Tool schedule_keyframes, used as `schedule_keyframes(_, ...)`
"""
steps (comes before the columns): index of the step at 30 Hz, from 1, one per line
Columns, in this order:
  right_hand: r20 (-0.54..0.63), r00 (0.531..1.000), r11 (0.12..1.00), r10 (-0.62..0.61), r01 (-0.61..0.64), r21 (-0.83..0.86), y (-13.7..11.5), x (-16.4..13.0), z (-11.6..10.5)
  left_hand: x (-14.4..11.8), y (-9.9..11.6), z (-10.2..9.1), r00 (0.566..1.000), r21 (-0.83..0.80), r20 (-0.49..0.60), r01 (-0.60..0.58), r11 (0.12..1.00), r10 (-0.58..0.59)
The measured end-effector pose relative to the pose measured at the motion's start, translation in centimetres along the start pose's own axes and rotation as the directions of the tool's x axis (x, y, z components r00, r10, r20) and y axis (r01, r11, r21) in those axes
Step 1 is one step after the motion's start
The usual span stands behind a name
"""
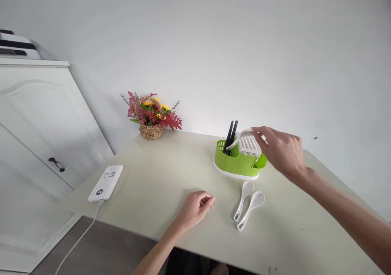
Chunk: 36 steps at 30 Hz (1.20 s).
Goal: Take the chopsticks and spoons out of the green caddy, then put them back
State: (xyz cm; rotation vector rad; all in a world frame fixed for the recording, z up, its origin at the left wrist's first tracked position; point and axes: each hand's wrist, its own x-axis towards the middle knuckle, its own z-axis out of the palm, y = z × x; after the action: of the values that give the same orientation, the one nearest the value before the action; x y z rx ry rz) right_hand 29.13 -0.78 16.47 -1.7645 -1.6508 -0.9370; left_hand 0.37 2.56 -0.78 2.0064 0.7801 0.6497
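Note:
My right hand pinches a white spoon over the green utensil holder. The spoon's thin end slants down to the left, close to the black chopsticks standing in the left compartment. A white slatted rack sits in the middle of the holder, which has a white base. Resting on the table, my left hand has its fingers curled in, with nothing visible in them. Two white spoons lie side by side in front of the holder, handles toward me.
A wicker basket of artificial flowers stands at the back of the table, by the wall. At the left edge lies a white power bank with a cable hanging down. Beside the table is a white cabinet.

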Motion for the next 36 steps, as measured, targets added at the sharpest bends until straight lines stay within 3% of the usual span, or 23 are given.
schedule_keyframes(5,0.048,0.973,0.973,-0.224,0.227,-0.052,-1.0,-1.6,2.7,0.0,-0.1,0.0,1.0,0.011,0.004,-0.002,1.0,0.002)
schedule_keyframes(12,0.005,0.92,0.92,-0.392,0.392,0.011,-0.9,-3.1,5.6,-0.1,-0.1,-0.1,1.0,0.002,0.015,0.006,1.0,-0.006)
schedule_keyframes(30,0.064,0.91,0.913,-0.409,0.407,0.038,-1.6,-4.2,6.3,0.1,-0.1,0.0,1.0,0.016,0.01,0.006,1.0,-0.006)
schedule_keyframes(36,0.078,0.924,0.927,-0.373,0.369,0.061,-1.4,-4.4,5.2,0.1,0.2,0.0,1.0,0.011,0.016,0.014,1.0,-0.014)
